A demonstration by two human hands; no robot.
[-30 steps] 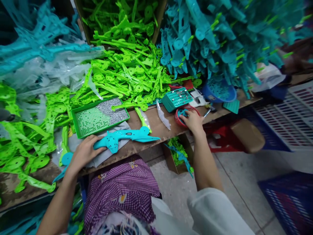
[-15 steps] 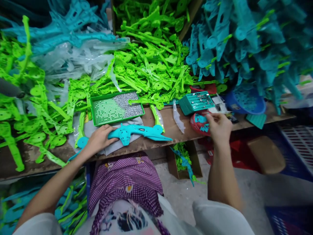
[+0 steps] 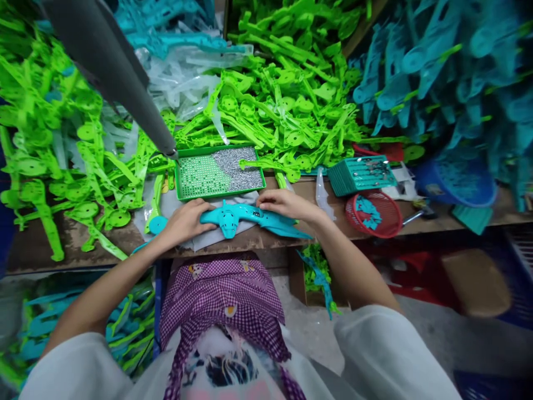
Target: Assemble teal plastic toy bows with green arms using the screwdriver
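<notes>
A long turquoise plastic part (image 3: 229, 220), shaped somewhat like an animal with a head in the middle, lies on a grey cloth (image 3: 200, 243) at the bench's front edge. My left hand (image 3: 188, 222) is closed on its left end, thumb at the front side. Over its right half is my right hand (image 3: 287, 203), fingers pressed together beside a small dark slot in the part. Whatever those fingertips hold, if anything, is too small to make out. Just behind stands a green tray (image 3: 180, 186) with a perforated insert and many tiny silver pieces.
Lime-green parts (image 3: 287, 105) are heaped at the back. To the right are a red basket (image 3: 395, 214) with small turquoise pieces, a stack of teal trays (image 3: 339, 180) and a blue bowl (image 3: 485, 194). A grey tool shaft (image 3: 125, 89) slants down to the tray's left corner.
My right hand has moved left from the red basket to the turquoise part. My left hand stays on the part. The view has shifted, and the grey shaft now reaches further in.
</notes>
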